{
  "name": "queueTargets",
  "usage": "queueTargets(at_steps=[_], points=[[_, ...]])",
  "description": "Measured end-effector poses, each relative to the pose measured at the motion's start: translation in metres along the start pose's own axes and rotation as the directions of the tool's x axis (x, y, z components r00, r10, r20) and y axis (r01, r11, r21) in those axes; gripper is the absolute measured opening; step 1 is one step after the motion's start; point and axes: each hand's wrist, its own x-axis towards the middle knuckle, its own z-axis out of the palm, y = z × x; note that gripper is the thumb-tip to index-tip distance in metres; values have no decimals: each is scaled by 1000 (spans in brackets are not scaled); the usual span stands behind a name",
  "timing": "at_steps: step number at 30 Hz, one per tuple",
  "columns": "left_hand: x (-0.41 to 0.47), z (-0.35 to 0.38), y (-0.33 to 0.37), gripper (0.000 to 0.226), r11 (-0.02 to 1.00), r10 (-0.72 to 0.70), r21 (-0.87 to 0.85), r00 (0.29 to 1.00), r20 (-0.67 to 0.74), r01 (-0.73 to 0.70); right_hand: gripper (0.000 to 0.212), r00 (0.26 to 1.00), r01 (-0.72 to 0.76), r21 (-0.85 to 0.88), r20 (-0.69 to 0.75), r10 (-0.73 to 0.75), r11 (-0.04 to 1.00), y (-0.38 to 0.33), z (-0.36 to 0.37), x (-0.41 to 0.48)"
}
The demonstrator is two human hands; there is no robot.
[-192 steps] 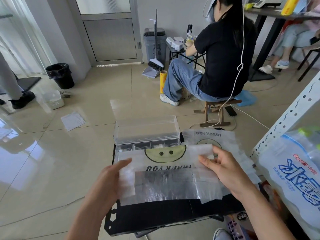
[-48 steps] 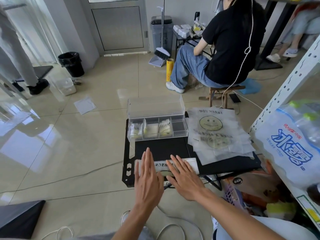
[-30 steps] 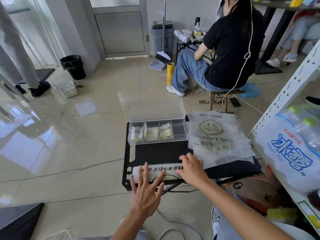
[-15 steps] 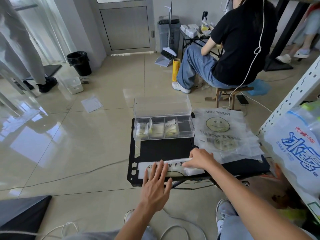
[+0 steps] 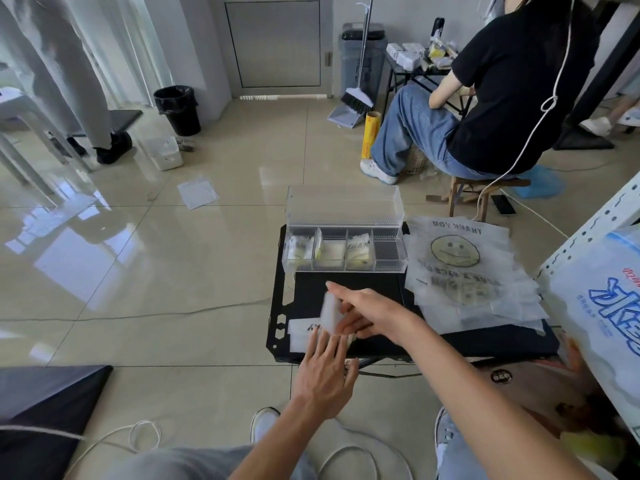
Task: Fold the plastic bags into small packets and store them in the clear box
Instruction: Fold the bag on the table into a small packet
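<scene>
A plastic bag folded into a narrow white strip [image 5: 304,332] lies on the small black table [image 5: 485,342], near its front edge. My right hand [image 5: 367,311] pinches the strip's right end and lifts it over towards the left; that end is blurred. My left hand [image 5: 323,370] presses the strip's left part flat with straight fingers. Behind them stands the clear box [image 5: 344,252], lid up, with folded packets in three of its compartments and the right one bare. A stack of flat smiley-face bags [image 5: 464,271] lies to the right.
A white metal shelf [image 5: 588,233] with a blue-printed bag [image 5: 609,306] stands close on the right. A person in a black top sits on a stool [image 5: 485,188] behind the table. Cables lie on the tiled floor, and a black bin [image 5: 178,109] stands far left.
Since half a second ago my right hand has lifted the strip's right end and swung it leftward over the middle. My left hand stays pressing the left part.
</scene>
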Motion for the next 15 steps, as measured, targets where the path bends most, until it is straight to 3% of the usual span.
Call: queueTargets(at_steps=[3, 6, 9, 11, 15], points=[[-2, -1, 2, 61, 999, -22, -37, 1000, 12, 22, 51, 986, 101, -253, -100, -130, 962, 6, 31, 13], [-4, -2, 2, 67, 997, -18, -73, 999, 34, 20, 31, 941, 153, -573, -163, -295, 805, 17, 55, 22], [-4, -5, 1, 82, 996, -1, -90, 999, 38, 5, 20, 880, 210, -786, -107, -462, 582, 22, 69, 30], [-2, -5, 0, 91, 996, -7, -87, 998, 64, 13, 16, 838, 270, -840, -35, -544, 470, 23, 76, 32], [1, 9, -8, 93, 996, -24, -84, 995, 99, 32, 20, 851, 354, -825, 89, -518, 441, 24, 85, 33]])
